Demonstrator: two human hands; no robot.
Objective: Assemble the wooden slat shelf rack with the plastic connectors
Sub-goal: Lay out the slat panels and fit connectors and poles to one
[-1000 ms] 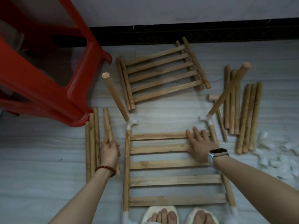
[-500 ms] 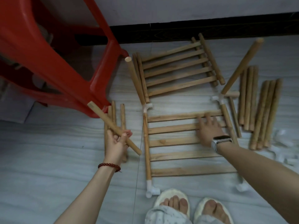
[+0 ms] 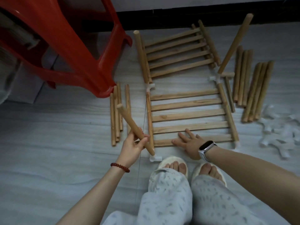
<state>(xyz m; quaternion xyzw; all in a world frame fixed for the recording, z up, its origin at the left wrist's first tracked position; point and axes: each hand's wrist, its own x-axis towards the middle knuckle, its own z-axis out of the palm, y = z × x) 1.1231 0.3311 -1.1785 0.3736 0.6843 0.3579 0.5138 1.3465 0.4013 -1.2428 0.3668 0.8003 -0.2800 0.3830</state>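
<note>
Wooden slat panel [image 3: 190, 116] lying flat on the pale grey floor [image 3: 56, 135], five slats running between two round side rails; white plastic connectors fitted at its corners, the near-left connector [image 3: 155, 158] just beside a slipper, the far-left connector [image 3: 149, 87] and far-right connector [image 3: 215, 78] each carrying a dowel post, the left post [image 3: 140, 56] and the right post [image 3: 233, 44] both tilted away from the viewer; near-right corner piece only partly visible. Left hand [image 3: 134, 146] gripping a loose dowel [image 3: 135, 129] between curled fingers and thumb, the dowel slanted, its lower end just above the near-left connector, whether touching cannot be told. Right hand [image 3: 189, 143] flat on the nearest slats, fingers spread and straight, a smartwatch [image 3: 206, 147] on the wrist; a red bead bracelet [image 3: 120, 167] on the left wrist. Second slat panel [image 3: 178, 51] lying beyond the first, near the dark skirting; short sticks [image 3: 116, 111] laid side by side left of the near panel; longer dowels [image 3: 251, 88] grouped to its right; spare white connectors [image 3: 279, 135] heaped at the right edge. Red plastic stool [image 3: 65, 46] at upper left, one leg resting just beside the short sticks. White slippers [image 3: 173, 166] and patterned trousers at the lower edge.
</note>
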